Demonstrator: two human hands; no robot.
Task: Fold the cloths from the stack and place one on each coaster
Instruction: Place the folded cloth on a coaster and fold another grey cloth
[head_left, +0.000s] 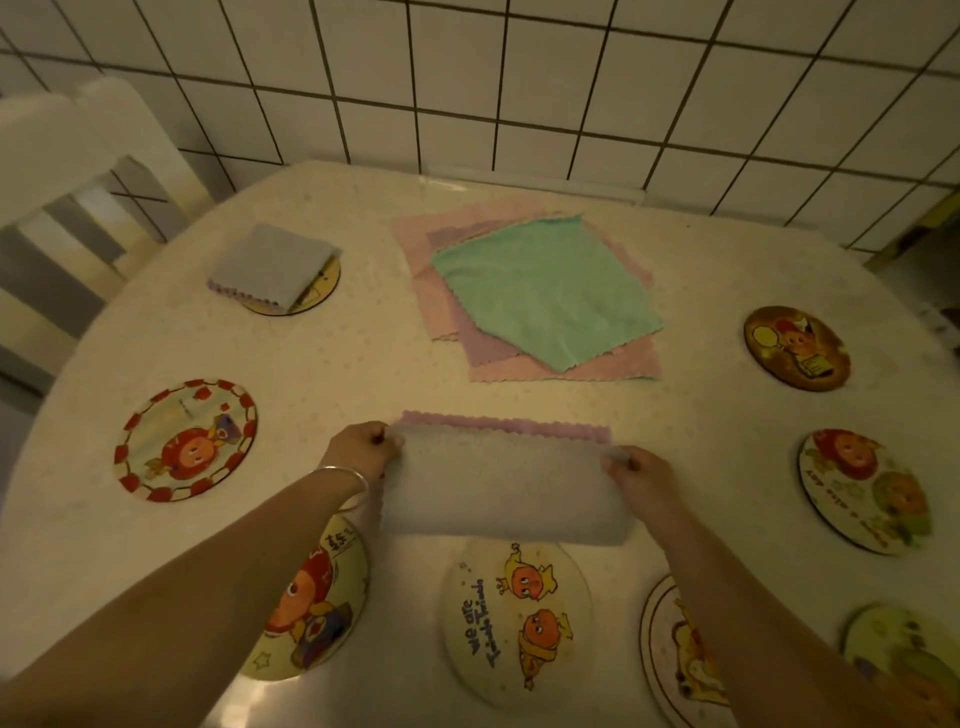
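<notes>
At six o'clock on the round table (332, 364), seen from the head camera, a pale lilac cloth (498, 488) is partway through a fold, its near half lifted and carried toward the far scalloped edge, which lies flat on the top. The left hand (358, 449) pinches the lifted edge at the cloth's nine o'clock corner, thumb and fingers closed on the fabric; the right hand (641, 475) pinches the three o'clock corner the same way.

Toward twelve o'clock the stack (540, 296) lies spread, a green cloth on top of pink and lilac ones. At ten o'clock a folded cloth (270, 267) already rests on a coaster (319, 296). Bare coasters ring the table, among them one at nine o'clock (187, 441), one at three o'clock (797, 348) and one at six o'clock (517, 623), just beside the cloth in hand.

I judge the cloth light, limp and a little fuzzy, so it sags between the grips and will not slip. Corners are the place to hold it: pinching both keeps the edge taut and straight. Once laid, a flat palm should set the crease.
</notes>
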